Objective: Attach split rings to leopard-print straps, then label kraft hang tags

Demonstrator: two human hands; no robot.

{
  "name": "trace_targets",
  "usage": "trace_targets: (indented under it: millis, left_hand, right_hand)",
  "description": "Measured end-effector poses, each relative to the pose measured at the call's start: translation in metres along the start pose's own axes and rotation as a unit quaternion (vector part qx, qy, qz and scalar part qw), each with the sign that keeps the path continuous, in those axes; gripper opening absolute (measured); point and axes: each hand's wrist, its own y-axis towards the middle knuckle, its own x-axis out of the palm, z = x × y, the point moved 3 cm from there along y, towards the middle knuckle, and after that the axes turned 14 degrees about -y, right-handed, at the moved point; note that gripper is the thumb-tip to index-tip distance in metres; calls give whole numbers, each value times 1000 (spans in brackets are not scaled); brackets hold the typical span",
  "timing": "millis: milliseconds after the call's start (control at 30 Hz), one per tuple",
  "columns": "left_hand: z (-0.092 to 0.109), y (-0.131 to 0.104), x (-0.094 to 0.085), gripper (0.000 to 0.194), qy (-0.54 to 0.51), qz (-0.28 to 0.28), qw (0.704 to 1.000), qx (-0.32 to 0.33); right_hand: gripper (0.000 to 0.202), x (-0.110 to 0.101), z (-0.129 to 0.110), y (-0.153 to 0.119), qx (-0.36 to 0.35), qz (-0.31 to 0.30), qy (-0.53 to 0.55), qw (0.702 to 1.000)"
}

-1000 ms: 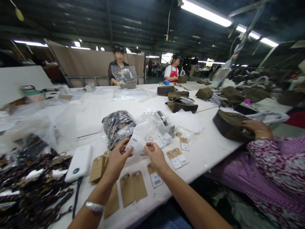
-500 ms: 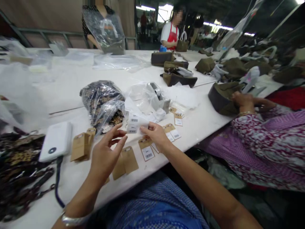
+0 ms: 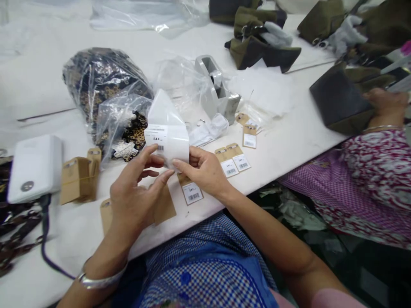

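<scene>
My right hand (image 3: 208, 174) pinches a curled white sheet of price labels (image 3: 175, 132) between thumb and fingers, above the table's front part. One printed label with a barcode shows on the sheet's left side. At its lower left edge is my left hand (image 3: 133, 194), fingers curved and thumb apart from them; the fingertips are at or very near the label. Below the hands lie brown card tags: a labelled tag (image 3: 192, 191), a bare tag (image 3: 165, 205) partly covered by my left hand, and another bare tag (image 3: 106, 215). Two labelled tags (image 3: 233, 161) lie further right.
To the left are a white power bank (image 3: 36, 169) with a cable and a banded stack of tags (image 3: 75, 179). Beyond sit a plastic-wrapped patterned bag (image 3: 102, 81) and a grey tape dispenser (image 3: 213, 90). At right, a co-worker's hand (image 3: 388, 105) holds a dark bag (image 3: 340, 100).
The view has tilted down and come closer to the table. The label sheet now stands curled upward, and my left fingers have come in to its lower left edge. My right hand still grips it.
</scene>
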Motion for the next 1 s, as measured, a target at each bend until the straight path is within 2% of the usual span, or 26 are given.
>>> trace_targets:
  millis: [167,400,700,867,1000]
  left_hand:
    - [-5,2,-1,63,5,21,1000,-10]
    - [-12,4,-4,65,-50,24,996,-65]
    - [-16,3,-13,59,-74,26,990,-115]
    - [-18,4,-16,57,-150,22,977,-148]
    - [-19,5,-17,57,-192,15,970,-148]
  right_hand:
    - [30,3,5,-1,11,-23,11,1000]
    - [27,5,2,-1,28,-19,-18,999]
    - [26,9,-1,-4,33,-19,-33,999]
    - [26,10,-5,-5,26,-23,-19,999]
    - [27,13,-10,-6,9,-26,-5,1000]
